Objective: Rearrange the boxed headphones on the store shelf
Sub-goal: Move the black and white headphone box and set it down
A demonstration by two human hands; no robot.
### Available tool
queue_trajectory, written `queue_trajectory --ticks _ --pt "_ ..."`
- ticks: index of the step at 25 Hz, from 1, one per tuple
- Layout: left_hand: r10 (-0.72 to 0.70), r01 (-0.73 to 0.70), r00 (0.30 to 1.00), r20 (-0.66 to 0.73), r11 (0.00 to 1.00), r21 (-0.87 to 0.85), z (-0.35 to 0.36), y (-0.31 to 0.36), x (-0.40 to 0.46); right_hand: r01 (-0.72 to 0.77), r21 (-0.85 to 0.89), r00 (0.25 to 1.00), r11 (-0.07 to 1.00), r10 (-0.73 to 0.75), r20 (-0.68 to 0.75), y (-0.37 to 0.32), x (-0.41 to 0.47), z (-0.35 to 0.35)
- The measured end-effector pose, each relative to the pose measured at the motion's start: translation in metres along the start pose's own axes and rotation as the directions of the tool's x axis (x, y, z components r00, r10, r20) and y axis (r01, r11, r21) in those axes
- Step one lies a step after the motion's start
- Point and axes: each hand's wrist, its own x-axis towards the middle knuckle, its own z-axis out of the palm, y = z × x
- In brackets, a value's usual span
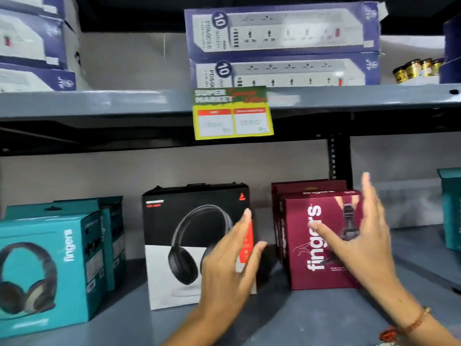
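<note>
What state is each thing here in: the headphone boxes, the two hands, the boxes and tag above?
Teal headphone box: upright, sealed, more teal boxes behind.
Black-and-white headphone box: upright, closed.
Maroon headphone box: upright, closed, front of a row.
Left hand: open, in front of the black-and-white box; contact unclear.
Right hand: open, holding nothing, before the maroon box.
Blue power-strip boxes: two stacked flat, upper shelf.
Yellow price tag: hanging from the shelf edge, blurred.

Even, dim indoor light; motion blur throughout; wide-angle bending at edges.
</note>
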Motion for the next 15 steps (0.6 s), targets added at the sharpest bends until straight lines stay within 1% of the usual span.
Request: queue_trajectory --ticks 1,2,3,4,5,6,7,8,9,10,11,12,13,14,15 --pt "0.112 -0.107 0.991 -0.078 0.992 0.07 -0.019 -0.009 0.002 0.047 0.028 0.997 0.998 -0.049 0.059 -0.017 -0.005 0.017" --pt "0.131 -0.115 0.984 -0.12 0.985 0.13 -0.041 -0.019 0.004 0.044 0.079 0.988 0.996 -0.056 0.147 -0.032 -0.01 0.039" --pt "0.06 -0.039 0.988 -0.142 0.988 0.15 -0.062 -0.029 0.006 -0.014 0.142 0.968 0.99 -0.022 0.251 -0.042 -0.015 0.06" --pt "-0.074 0.095 0.987 -0.142 0.984 0.15 -0.082 -0.042 0.007 -0.108 0.192 0.934 0.976 0.033 0.357 -0.051 -0.018 0.081" --pt "-0.235 0.251 0.964 -0.123 0.958 0.138 -0.098 -0.054 0.006 -0.222 0.217 0.886 0.951 0.104 0.451 -0.054 -0.021 0.099" --pt "-0.387 0.396 0.918 -0.09 0.91 0.125 -0.11 -0.066 0.004 -0.342 0.231 0.832 0.911 0.179 0.525 -0.055 -0.022 0.113" --pt "-0.528 0.529 0.848 -0.037 0.842 0.108 -0.12 -0.079 0.003 -0.461 0.256 0.777 0.849 0.248 0.578 -0.054 -0.023 0.125" --pt "-0.65 0.646 0.759 0.034 0.759 0.086 -0.127 -0.092 0.001 -0.56 0.283 0.73 0.779 0.302 0.613 -0.051 -0.022 0.132" --pt "-0.744 0.744 0.655 0.136 0.665 0.055 -0.132 -0.104 0.0 -0.631 0.29 0.686 0.72 0.344 0.641 -0.045 -0.02 0.136" --pt "-0.789 0.816 0.554 0.264 0.578 0.014 -0.138 -0.114 -0.002 -0.686 0.276 0.636 0.673 0.371 0.677 -0.041 -0.019 0.14" --pt "-0.79 0.863 0.473 0.39 0.505 -0.024 -0.142 -0.123 -0.004 -0.726 0.26 0.585 0.637 0.372 0.721 -0.036 -0.018 0.145" --pt "-0.773 0.891 0.409 0.484 0.454 -0.027 -0.145 -0.131 -0.006 -0.752 0.246 0.536 0.612 0.35 0.768 -0.031 -0.017 0.149" --pt "-0.755 0.904 0.362 0.547 0.427 -0.01 -0.148 -0.139 -0.008 -0.769 0.233 0.493 0.596 0.32 0.809 -0.028 -0.017 0.155" --pt "-0.736 0.909 0.339 0.586 0.417 -0.002 -0.151 -0.147 -0.009 -0.774 0.219 0.462 0.594 0.294 0.837 -0.025 -0.017 0.159" --pt "-0.722 0.91 0.337 0.604 0.413 -0.014 -0.152 -0.153 -0.01 -0.766 0.202 0.445 0.61 0.277 0.852 -0.023 -0.016 0.163"
